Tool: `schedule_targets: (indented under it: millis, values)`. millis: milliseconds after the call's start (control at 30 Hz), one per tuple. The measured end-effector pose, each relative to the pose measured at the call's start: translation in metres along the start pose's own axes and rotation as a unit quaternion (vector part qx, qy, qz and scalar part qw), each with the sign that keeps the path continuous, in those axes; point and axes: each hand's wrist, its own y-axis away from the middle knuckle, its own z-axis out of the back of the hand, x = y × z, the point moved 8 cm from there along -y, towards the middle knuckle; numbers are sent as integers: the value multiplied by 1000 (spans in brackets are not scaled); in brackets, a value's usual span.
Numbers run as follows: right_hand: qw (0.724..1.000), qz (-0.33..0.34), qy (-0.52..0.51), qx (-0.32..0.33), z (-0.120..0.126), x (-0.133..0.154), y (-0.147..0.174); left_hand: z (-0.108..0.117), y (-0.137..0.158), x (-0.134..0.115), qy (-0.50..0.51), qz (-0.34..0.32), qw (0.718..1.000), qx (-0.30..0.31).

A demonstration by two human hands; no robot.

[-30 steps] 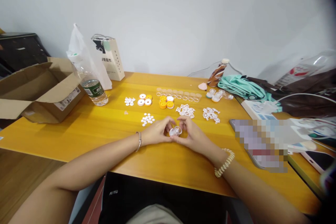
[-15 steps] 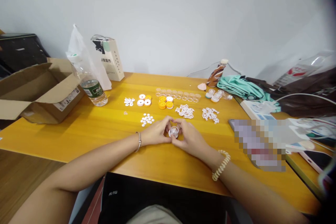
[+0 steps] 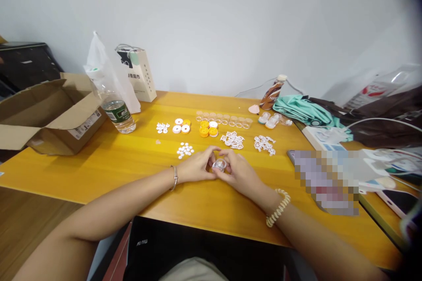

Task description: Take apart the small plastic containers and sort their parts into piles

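A small clear round plastic cup (image 3: 220,165) with white bits inside is held low over the table. My right hand (image 3: 240,172) curls its thumb and fingers around the cup's near and right sides. From the other side my left hand (image 3: 199,166) has its fingers closed on the cup's left edge; its grip is partly hidden. Just beyond my hands lie small white round pieces (image 3: 185,150), white cut-out pieces (image 3: 232,139) and a second pile of white cut-outs (image 3: 264,144). Yellow and white discs (image 3: 209,128) stand stacked behind.
Several clear cups (image 3: 224,119) form a row at the back. More discs (image 3: 181,126) and white parts (image 3: 162,127) lie left. A water bottle (image 3: 119,116) and open cardboard box (image 3: 66,136) stand left; a brown drink bottle (image 3: 273,93), teal cloth (image 3: 306,109) and phone (image 3: 321,180) are right.
The clear cup has shifted slightly right and now tilts a little toward my right hand. Both hands keep nearly the same place, and the parts on the table have not moved.
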Motion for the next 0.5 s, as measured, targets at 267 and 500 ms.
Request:
schedule_targets:
  millis: [267, 500]
  values:
    - [1000, 22, 9, 11, 1, 8, -1, -1, 0, 2, 1, 9, 1000, 10]
    - [1000, 0, 14, 14, 0, 4, -2, -1, -1, 0, 4, 9, 1000, 14]
